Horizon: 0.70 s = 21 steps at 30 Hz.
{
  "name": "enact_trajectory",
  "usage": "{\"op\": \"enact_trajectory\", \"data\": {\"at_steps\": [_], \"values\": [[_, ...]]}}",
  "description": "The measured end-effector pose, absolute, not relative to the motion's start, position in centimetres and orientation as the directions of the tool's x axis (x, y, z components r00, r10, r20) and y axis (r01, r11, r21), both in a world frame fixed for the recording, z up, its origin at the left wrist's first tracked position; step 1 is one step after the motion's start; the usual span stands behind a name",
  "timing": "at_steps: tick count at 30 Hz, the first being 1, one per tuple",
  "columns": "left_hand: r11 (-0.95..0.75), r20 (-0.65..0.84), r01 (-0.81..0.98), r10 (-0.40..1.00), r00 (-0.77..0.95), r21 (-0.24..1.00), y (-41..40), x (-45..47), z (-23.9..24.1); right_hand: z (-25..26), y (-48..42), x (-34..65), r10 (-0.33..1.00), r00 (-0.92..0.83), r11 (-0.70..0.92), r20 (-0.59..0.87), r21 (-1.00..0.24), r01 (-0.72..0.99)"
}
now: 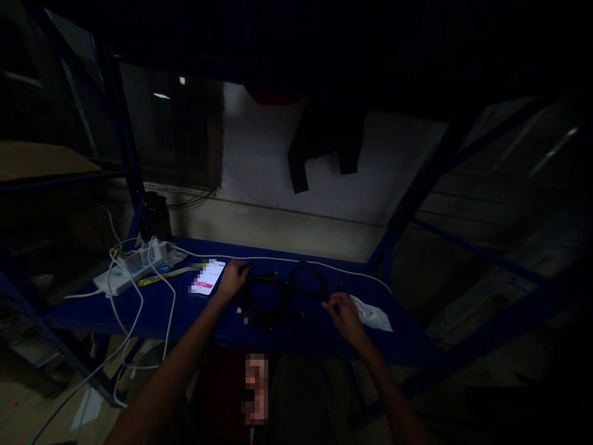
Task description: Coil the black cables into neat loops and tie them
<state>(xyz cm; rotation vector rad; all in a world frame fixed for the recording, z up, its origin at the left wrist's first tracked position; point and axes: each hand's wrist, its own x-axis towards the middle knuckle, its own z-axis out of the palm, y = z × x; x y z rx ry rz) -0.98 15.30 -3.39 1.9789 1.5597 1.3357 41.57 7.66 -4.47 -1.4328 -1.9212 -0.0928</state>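
- A white power strip (127, 269) lies at the left end of the blue shelf (185, 318). Several white leads (134, 309) run from it and hang over the front edge toward the floor. I think these hanging loops are a risk, because an arm or a leg that catches one could pull the strip off the shelf.
- A phone (208, 277) with a lit screen lies flat, just to the right of the strip. It is just beside the left hand, so a quick sideways move of that hand could push it toward the edge.
- The left hand (233, 278) rests at the left side of the black cables. Its fingers look bent over them, but the light is too weak, and I cannot tell if they pinch a cable or only lie on it.
- The black cables (278, 293) lie in loose coils on the shelf, between the two hands. The loops overlap, so pulling on one end may tighten them into a knot or drag the whole bundle.
- The right hand (345, 315) is at the right side of the coils, fingers pointing to them. I cannot tell if it grips anything.
- A white sheet (376, 317) lies right behind that hand, near the front edge, and a brush of the wrist could sweep it off.
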Motion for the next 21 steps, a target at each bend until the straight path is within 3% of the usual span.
{"op": "enact_trajectory", "data": {"at_steps": [4, 8, 11, 14, 21], "values": [[-0.420, 0.547, 0.629, 0.837, -0.009, 0.654, 14.8, -0.9, -3.3, -3.5, 6.0, 40.6, 0.769, -0.076, 0.391, 0.635, -0.373, 0.841], [-0.474, 0.579, 0.630, 0.814, 0.047, 0.615, 14.3, -0.6, -3.0, -2.1, 5.4, 37.9, 0.816, 0.101, 0.347, 0.569, -0.623, 0.701], [-0.526, 0.599, 0.615, 0.794, 0.107, 0.588, 13.7, -0.2, -2.4, -0.6, 7.3, 33.8, 0.873, 0.156, 0.342, 0.461, -0.809, 0.477], [-0.599, 0.623, 0.568, 0.761, 0.182, 0.565, 13.0, 0.2, -1.8, 0.7, 11.3, 28.7, 0.937, 0.099, 0.308, 0.336, -0.924, 0.225], [-0.571, 0.598, 0.533, 0.789, 0.144, 0.625, 13.0, 0.1, -1.7, 1.1, 19.6, 20.5, 0.970, -0.126, 0.229, 0.210, -0.959, 0.166]]}}
